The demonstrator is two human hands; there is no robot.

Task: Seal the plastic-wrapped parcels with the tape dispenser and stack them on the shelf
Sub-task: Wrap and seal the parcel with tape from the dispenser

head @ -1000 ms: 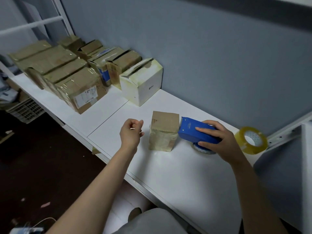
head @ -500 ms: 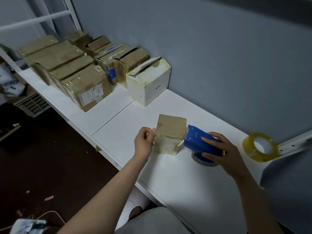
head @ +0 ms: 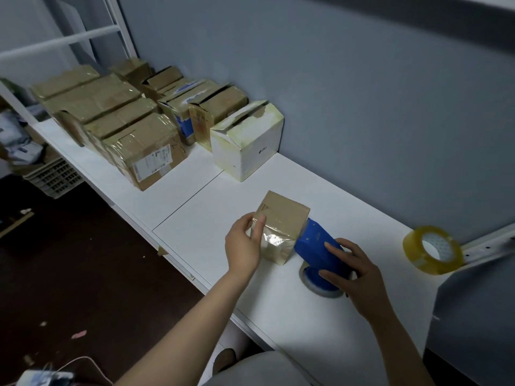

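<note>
The right hand (head: pixel 354 277) grips the blue tape dispenser (head: pixel 317 246), whose nose touches the small parcel (head: pixel 281 218) on its 4 o'clock side. The left hand (head: pixel 243 247) holds the small parcel at its 8 o'clock corner, on the white tabletop (head: pixel 278 316). 1 spare tape roll (head: pixel 433 249) lies at 3 o'clock. The sealed parcels (head: pixel 145 151) stand far away at 10 o'clock.

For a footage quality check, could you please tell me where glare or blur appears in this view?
Head view: dim, even light; bright glare on the plastic front of the small parcel; the roll under the tape dispenser looks smeared, below the right hand; the far boxes look slightly soft.
</note>
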